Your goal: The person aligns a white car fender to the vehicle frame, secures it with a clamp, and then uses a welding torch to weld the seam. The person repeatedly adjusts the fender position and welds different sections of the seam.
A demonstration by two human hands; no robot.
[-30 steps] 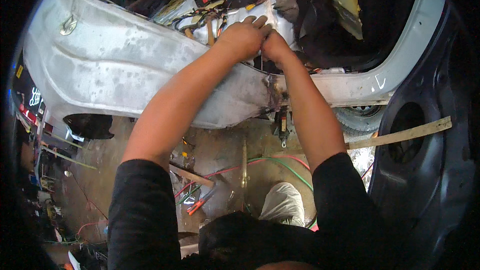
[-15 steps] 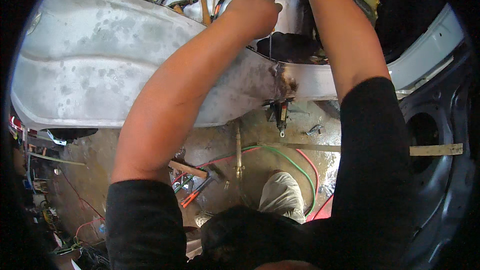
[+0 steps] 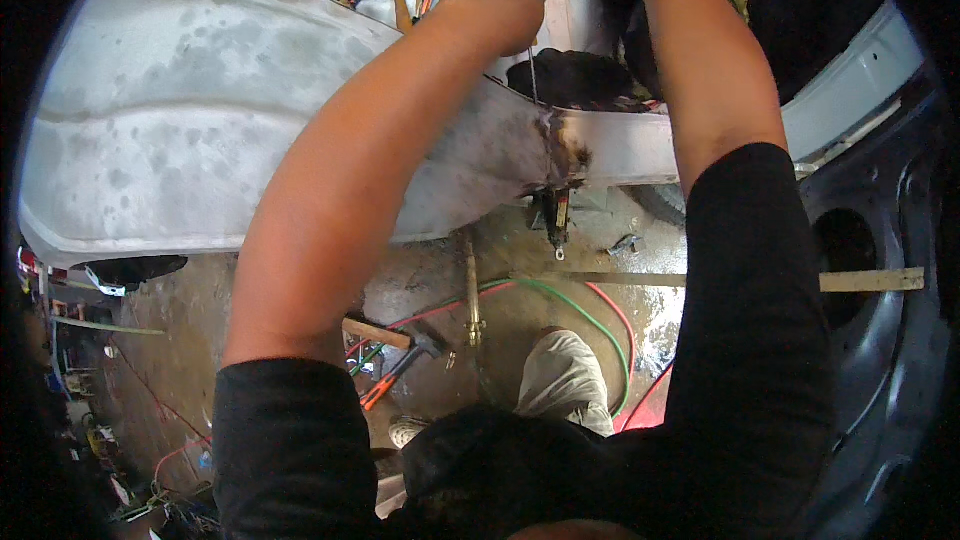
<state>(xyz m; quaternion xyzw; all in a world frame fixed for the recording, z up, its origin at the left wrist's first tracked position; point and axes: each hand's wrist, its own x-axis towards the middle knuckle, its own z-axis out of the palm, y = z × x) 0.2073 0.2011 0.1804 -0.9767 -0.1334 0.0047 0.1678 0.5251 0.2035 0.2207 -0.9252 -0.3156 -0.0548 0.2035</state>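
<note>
- Moved over the last second: right arm (image 3: 705, 50) swung away from the left hand (image 3: 490, 10) and stretched to the upper edge; left hand kept near the scorched seam (image 3: 568, 145).
- Head view, left hand: curled into a fist, apparently round the handle of a thin-shafted tool (image 3: 533, 75); shaft seen just below the hand, lower end by the rim of the pale car panel (image 3: 200, 90).
- Right hand: cut off by upper edge; grip cannot be told.
- Seam lies below left hand, slightly right; orange-handled tool (image 3: 378, 392) well below, on floor.
- Step in hand, as judged: tool held at panel rim while the car interior is reached into.
- Next move seems to call for: shaft kept steady under the left hand.
</note>
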